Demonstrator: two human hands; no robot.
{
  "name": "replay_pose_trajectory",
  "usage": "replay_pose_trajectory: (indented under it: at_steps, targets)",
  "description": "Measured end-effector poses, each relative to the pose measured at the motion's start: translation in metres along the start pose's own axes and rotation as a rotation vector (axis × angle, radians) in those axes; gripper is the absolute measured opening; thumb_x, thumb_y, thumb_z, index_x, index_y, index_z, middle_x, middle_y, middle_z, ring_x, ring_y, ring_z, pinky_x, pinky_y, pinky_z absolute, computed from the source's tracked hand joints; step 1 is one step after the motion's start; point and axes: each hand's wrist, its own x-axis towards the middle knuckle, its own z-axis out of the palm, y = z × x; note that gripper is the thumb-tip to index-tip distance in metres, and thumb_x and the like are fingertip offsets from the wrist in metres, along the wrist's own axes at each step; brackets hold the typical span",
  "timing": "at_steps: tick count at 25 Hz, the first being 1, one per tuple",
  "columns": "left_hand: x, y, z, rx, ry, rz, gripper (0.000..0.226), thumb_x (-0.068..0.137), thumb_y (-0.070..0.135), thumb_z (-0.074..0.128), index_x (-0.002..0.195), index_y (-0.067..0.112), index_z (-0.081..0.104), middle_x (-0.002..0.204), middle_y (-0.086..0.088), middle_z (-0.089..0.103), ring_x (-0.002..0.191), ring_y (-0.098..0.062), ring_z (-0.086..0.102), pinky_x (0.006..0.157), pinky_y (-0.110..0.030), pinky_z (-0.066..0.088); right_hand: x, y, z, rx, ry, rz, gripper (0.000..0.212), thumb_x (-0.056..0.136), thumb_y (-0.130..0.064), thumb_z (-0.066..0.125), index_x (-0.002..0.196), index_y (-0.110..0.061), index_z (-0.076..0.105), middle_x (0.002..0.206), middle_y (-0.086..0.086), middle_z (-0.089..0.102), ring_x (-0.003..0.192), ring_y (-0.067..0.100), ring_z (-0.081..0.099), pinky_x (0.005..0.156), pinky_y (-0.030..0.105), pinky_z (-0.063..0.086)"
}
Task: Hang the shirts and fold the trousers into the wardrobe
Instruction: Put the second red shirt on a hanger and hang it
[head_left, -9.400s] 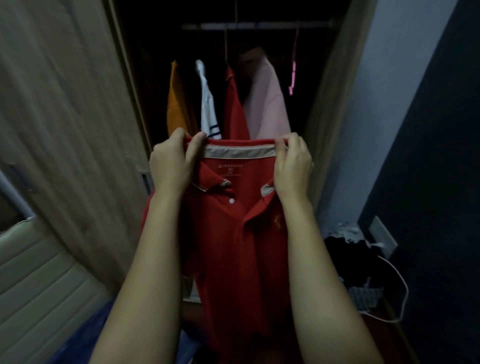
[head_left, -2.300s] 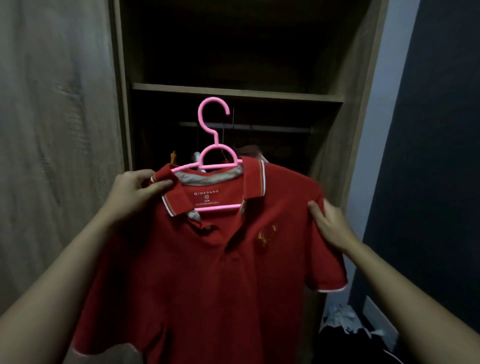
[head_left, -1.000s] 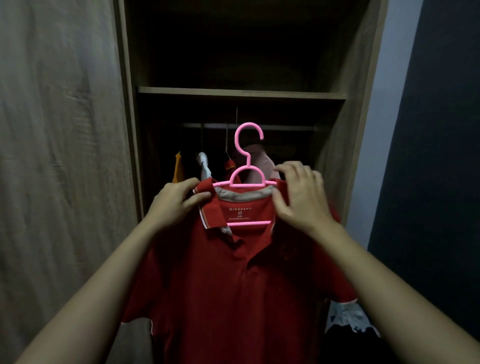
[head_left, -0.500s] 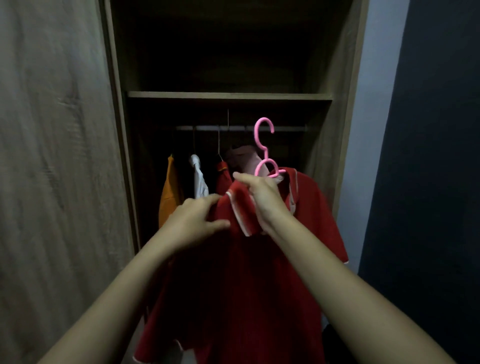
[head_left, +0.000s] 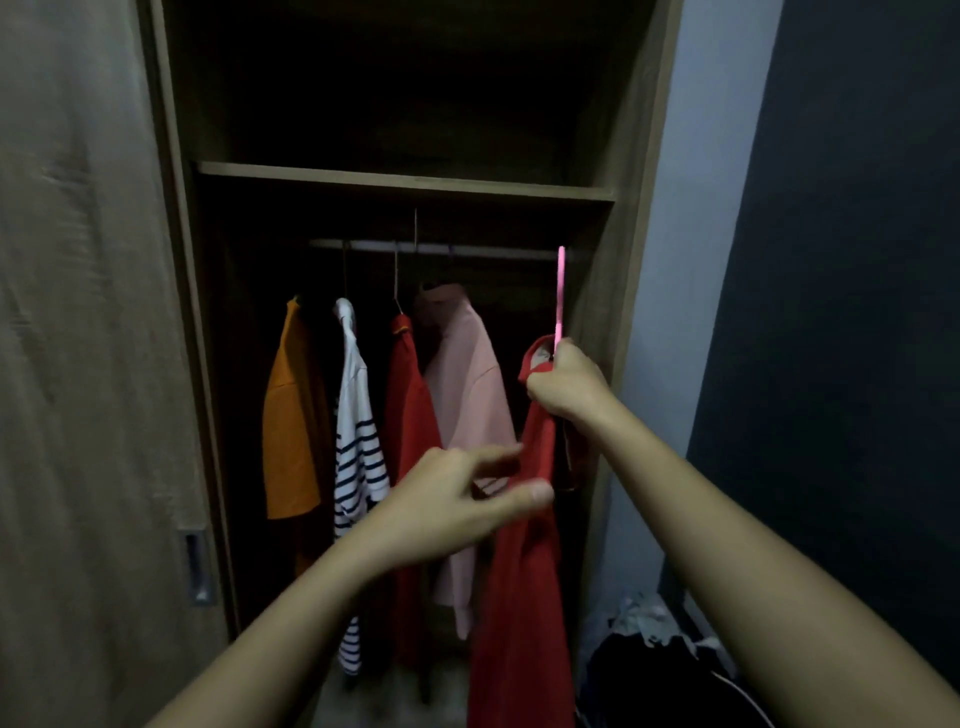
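The fingers (head_left: 544, 388) of the right hand (head_left: 569, 387) are curled tight round the collar of the red polo shirt (head_left: 524, 597) and the neck of its pink hanger (head_left: 560, 291), whose edge-on hook reaches rail (head_left: 467, 250) height; whether it sits over the rail cannot be told. The left hand (head_left: 457, 499) is blurred, thumb and forefinger apart beside the shirt's shoulder, contact unclear. The shirt hangs at the wardrobe's (head_left: 405, 182) right end, beside a pink shirt (head_left: 467, 374), another red shirt (head_left: 410, 415), a striped top (head_left: 358, 441) and an orange shirt (head_left: 291, 415).
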Motion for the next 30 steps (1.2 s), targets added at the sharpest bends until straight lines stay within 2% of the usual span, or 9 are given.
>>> replay_pose_trajectory:
  at_steps: [3,6,10,14,17,22,24,26,30]
  targets:
    - [0.028,-0.017,0.001,-0.129,0.387,-0.050,0.050,0.076,0.067,0.045,0.095,0.029,0.072,0.086,0.003,0.075,0.079,-0.005,0.070,0.079,-0.029,0.054,0.006,0.018,-0.011,-0.114,-0.018,-0.042,0.052,0.090,-0.027,0.047,0.136,-0.005,0.034,0.125,0.018,0.054,0.113,0.035,0.052,0.081,0.029,0.041]
    - [0.074,-0.045,0.012,0.151,0.629,-0.119,0.049,0.085,0.043,0.044,0.115,0.012,0.067,0.101,-0.008,0.073,0.096,-0.023,0.068,0.082,-0.032,0.050,0.007,0.028,-0.016,-0.221,0.018,-0.098,0.043,0.088,-0.030,0.048,0.127,-0.012,0.043,0.118,0.015,0.059,0.106,0.036,0.056,0.083,0.033,0.047]
    - [0.147,-0.080,0.032,0.434,0.480,-0.039,0.049,0.095,0.014,0.044,0.140,-0.003,0.036,0.141,-0.025,0.043,0.134,-0.035,0.039,0.102,-0.041,0.038,0.008,0.035,-0.023,-0.398,0.091,-0.137,0.033,0.085,-0.019,0.050,0.117,-0.016,0.051,0.108,0.012,0.062,0.099,0.036,0.059,0.082,0.046,0.051]
    - [0.233,-0.108,0.033,0.596,0.436,-0.017,0.061,0.098,0.018,0.038,0.148,-0.001,0.011,0.156,-0.020,0.013,0.146,-0.031,0.009,0.116,-0.041,0.015,0.035,0.041,-0.010,-0.586,0.127,-0.172,0.039,0.080,-0.012,0.056,0.118,-0.019,0.050,0.105,0.009,0.062,0.097,0.031,0.060,0.080,0.042,0.051]
    - [0.281,-0.124,0.031,0.751,0.368,0.012,0.060,0.100,0.024,0.035,0.149,0.001,0.009,0.158,-0.017,0.006,0.147,-0.030,0.002,0.117,-0.041,0.011,0.058,0.045,-0.003,-0.700,0.126,-0.175,0.038,0.081,-0.015,0.058,0.119,-0.020,0.050,0.105,0.006,0.063,0.097,0.029,0.060,0.078,0.040,0.051]
    - [0.316,-0.168,0.013,0.817,0.383,0.026,0.066,0.079,0.023,0.069,0.134,-0.005,0.045,0.141,-0.022,0.045,0.135,-0.033,0.039,0.106,-0.039,0.038,0.107,0.037,0.030,-0.764,0.114,-0.154,0.029,0.084,-0.019,0.057,0.113,-0.018,0.056,0.109,0.007,0.062,0.102,0.030,0.059,0.079,0.036,0.048]
    - [0.312,-0.189,0.007,0.749,0.340,-0.009,0.070,0.076,0.014,0.066,0.136,-0.009,0.040,0.143,-0.027,0.040,0.135,-0.038,0.036,0.107,-0.042,0.036,0.125,0.027,0.043,-0.801,0.129,-0.168,0.029,0.084,-0.019,0.057,0.113,-0.016,0.055,0.113,0.008,0.061,0.106,0.031,0.058,0.076,0.033,0.045]
    - [0.305,-0.212,0.003,0.755,0.384,0.003,0.065,0.062,0.003,0.065,0.124,-0.013,0.052,0.127,-0.030,0.054,0.120,-0.040,0.054,0.091,-0.041,0.051,0.149,0.019,0.054,-0.822,0.150,-0.195,0.032,0.084,-0.019,0.058,0.115,-0.014,0.054,0.114,0.009,0.060,0.106,0.031,0.058,0.075,0.034,0.045]
    - [0.289,-0.239,0.004,0.647,0.340,-0.019,0.052,0.074,-0.004,0.033,0.120,-0.012,0.058,0.119,-0.029,0.061,0.099,-0.028,0.069,0.070,-0.024,0.058,0.202,0.012,0.078,-0.934,0.190,-0.284,0.037,0.084,-0.017,0.060,0.119,-0.010,0.050,0.115,0.008,0.061,0.106,0.029,0.061,0.076,0.035,0.048]
